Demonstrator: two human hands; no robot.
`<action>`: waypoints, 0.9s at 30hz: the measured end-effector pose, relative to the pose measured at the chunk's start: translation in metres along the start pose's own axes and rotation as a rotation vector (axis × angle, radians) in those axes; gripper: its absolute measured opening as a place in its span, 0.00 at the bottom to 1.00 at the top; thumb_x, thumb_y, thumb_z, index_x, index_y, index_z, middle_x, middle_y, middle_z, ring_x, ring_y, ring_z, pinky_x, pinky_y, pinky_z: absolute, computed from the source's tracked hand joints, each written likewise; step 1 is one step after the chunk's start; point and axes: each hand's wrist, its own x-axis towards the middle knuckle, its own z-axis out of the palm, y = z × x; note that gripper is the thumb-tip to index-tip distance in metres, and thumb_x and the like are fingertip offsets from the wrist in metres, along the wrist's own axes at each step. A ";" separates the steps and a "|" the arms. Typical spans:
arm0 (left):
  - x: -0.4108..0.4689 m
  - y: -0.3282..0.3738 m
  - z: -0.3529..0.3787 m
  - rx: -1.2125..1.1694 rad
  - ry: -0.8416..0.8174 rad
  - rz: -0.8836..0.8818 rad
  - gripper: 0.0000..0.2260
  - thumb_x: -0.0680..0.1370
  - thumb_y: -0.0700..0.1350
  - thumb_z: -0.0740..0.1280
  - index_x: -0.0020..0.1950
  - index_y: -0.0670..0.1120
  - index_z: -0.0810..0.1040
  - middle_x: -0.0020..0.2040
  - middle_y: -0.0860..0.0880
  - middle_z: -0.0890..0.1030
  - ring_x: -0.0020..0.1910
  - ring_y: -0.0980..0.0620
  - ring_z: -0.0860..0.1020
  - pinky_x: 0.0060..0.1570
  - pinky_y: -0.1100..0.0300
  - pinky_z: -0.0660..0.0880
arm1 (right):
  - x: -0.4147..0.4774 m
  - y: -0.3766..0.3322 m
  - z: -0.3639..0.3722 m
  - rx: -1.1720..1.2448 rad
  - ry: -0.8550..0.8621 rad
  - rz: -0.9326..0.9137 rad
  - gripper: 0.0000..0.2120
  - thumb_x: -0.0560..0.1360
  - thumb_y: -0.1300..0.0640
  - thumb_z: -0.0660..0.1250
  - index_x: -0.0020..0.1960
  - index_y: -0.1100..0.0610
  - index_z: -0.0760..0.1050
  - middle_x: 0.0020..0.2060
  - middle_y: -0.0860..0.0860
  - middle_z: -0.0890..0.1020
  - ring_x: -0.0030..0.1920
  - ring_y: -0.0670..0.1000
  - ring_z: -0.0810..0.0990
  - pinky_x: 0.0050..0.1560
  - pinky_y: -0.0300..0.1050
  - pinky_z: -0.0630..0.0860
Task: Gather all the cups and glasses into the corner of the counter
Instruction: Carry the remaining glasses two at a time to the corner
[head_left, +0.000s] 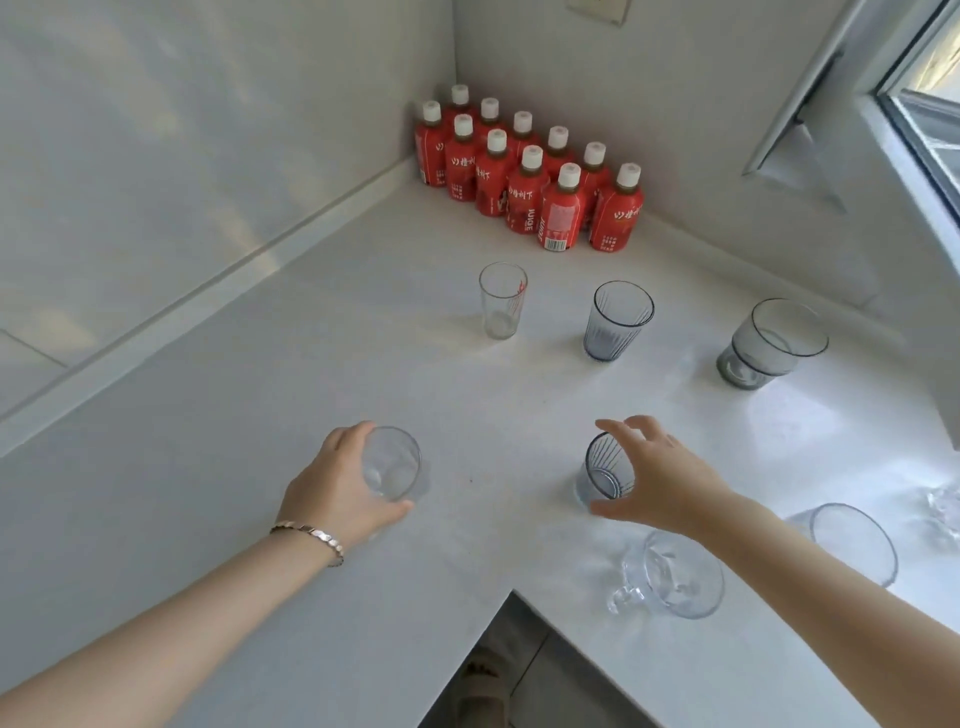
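White L-shaped stone counter (363, 332) runs into a wall corner; pale wall panels behind, window frame (914, 104) at upper right.

Left side: left hand (340, 488), metal link bracelet (309, 540) on the wrist, is wrapped around a clear smooth tumbler (392, 462); thumb on the near side, fingers curled round the far side. Tumbler stands upright on the counter, well short of the corner.

Centre, far: block of red-labelled, white-capped juice bottles (530, 176) fills the corner itself. Just in front of it stands a tall clear glass with red print (501, 299), upright. To its right, apart from it, a grey ribbed tumbler (618, 319), upright.

Centre, near: right hand (660, 478) is spread, fingers arched over and beside a second grey ribbed glass (608, 467), thumb low on the near side. Cannot tell whether the fingers actually touch it.

Right of centre, near edge: clear glass mug with handle (675, 577), partly under the right forearm.

Right side: smoky grey stepped glass (769, 343) near the wall; wide clear cup (852, 540) nearer the counter edge; a cut-glass item (943, 512) cropped by the frame edge, type unclear.
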 end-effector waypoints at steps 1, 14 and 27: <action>-0.010 -0.009 -0.005 -0.004 0.014 -0.018 0.38 0.60 0.54 0.77 0.66 0.53 0.65 0.64 0.54 0.71 0.56 0.51 0.78 0.53 0.55 0.77 | 0.002 -0.001 0.007 -0.014 -0.004 0.001 0.42 0.65 0.43 0.72 0.73 0.45 0.55 0.68 0.52 0.64 0.65 0.57 0.71 0.59 0.48 0.73; -0.169 -0.169 -0.065 -0.318 0.459 -0.478 0.40 0.56 0.48 0.82 0.64 0.51 0.68 0.52 0.56 0.69 0.50 0.52 0.77 0.52 0.55 0.74 | -0.027 -0.199 0.050 -0.074 0.033 -0.456 0.37 0.64 0.43 0.70 0.70 0.39 0.59 0.63 0.47 0.69 0.61 0.51 0.73 0.53 0.42 0.73; -0.403 -0.425 -0.151 -0.315 0.598 -0.859 0.36 0.57 0.56 0.77 0.63 0.55 0.69 0.52 0.54 0.71 0.46 0.52 0.77 0.46 0.58 0.75 | -0.172 -0.535 0.211 -0.204 -0.206 -0.839 0.40 0.63 0.43 0.72 0.71 0.40 0.58 0.61 0.47 0.70 0.57 0.51 0.77 0.51 0.41 0.72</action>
